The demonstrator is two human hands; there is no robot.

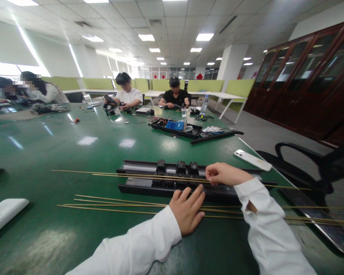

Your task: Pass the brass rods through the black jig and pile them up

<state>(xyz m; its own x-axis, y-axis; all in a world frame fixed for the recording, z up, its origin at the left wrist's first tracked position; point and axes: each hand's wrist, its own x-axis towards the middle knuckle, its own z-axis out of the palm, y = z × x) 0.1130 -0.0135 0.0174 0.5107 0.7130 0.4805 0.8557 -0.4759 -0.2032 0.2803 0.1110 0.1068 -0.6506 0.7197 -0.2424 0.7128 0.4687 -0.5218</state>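
Observation:
A long black rail-like assembly (143,188) with several black blocks (181,167) on it lies across the green table. Thin brass-coloured rods (126,175) rest lengthwise over it. My right hand (225,173) is closed at the right part of these rods, thumb and fingers pinched; what sits between the fingertips is too small to make out. My left hand (187,209) lies with fingers spread at the front edge of the assembly, over a second group of rods (109,204) on the table.
A white phone (252,159) lies at the right table edge. Behind are a black tray (176,128) with blue parts, a curved black strip (216,137) and a bottle (204,105). Several people sit around the table. A white object (7,214) is at left.

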